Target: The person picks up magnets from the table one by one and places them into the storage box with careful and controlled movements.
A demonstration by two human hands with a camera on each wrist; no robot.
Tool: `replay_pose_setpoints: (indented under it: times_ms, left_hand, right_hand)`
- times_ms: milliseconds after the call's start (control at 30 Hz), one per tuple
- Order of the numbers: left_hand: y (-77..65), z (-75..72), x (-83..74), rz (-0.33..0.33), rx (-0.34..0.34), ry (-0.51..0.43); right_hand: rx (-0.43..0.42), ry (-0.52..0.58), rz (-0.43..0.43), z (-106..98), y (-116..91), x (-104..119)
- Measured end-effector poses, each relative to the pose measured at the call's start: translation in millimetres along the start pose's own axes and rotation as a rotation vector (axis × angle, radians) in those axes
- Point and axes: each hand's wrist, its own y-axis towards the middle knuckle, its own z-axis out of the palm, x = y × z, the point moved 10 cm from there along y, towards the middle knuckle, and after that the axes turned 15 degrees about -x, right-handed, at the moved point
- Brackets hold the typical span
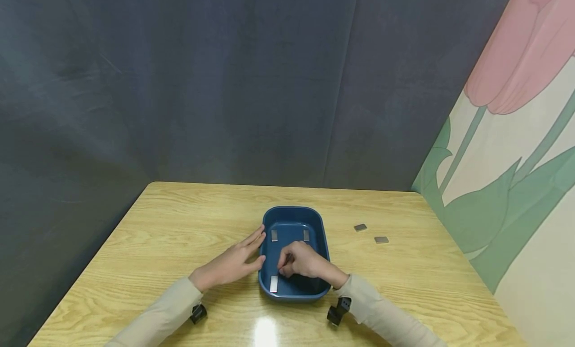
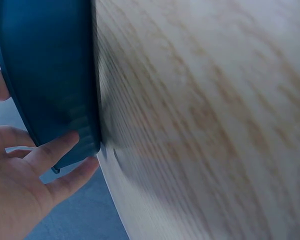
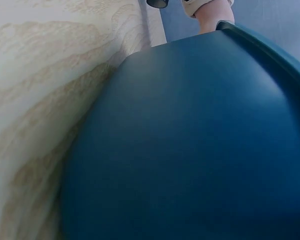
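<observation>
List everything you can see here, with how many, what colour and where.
Table: one, yellow, lower part of head view
Tray: one, blue, mid-table
Small plates inside: three visible, grey, two far, one near-left
Small plates outside: two, grey, right of tray
Curtain: one, dark blue, behind the table
Painted wall: one, cream, pink and green, right
Wrist cameras: two, black, one per wrist
Sleeves: two, beige, both forearms
Left hand: one, bare, at the tray's left side
Right hand: one, bare, inside the tray

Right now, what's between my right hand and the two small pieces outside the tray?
The tray's right wall, then a bare stretch of table; the head view shows it.
</observation>
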Motion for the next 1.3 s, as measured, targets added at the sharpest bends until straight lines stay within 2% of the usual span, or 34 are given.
replay_pose_setpoints:
  times_ms: [300, 700, 1000, 1300]
  left_hand:
    - [0.3, 0.1, 0.7, -0.010, -0.002, -0.014]
    - [-0.3, 1.2, -1.0, -0.014, 0.000, -0.020]
    - [-1.1, -1.1, -2.2, -0.008, -0.001, -0.023]
    - [-0.5, -2.7, -3.8, 0.002, -0.009, -0.023]
  right_hand:
    - [-0.005, 0.034, 0.019, -6, -1, 0]
    - [-0.022, 0.010, -0.004, -15, -4, -3]
    - [-0.039, 0.020, 0.034, -22, -6, -5]
    - [-0.056, -0.001, 0.007, -30, -7, -4]
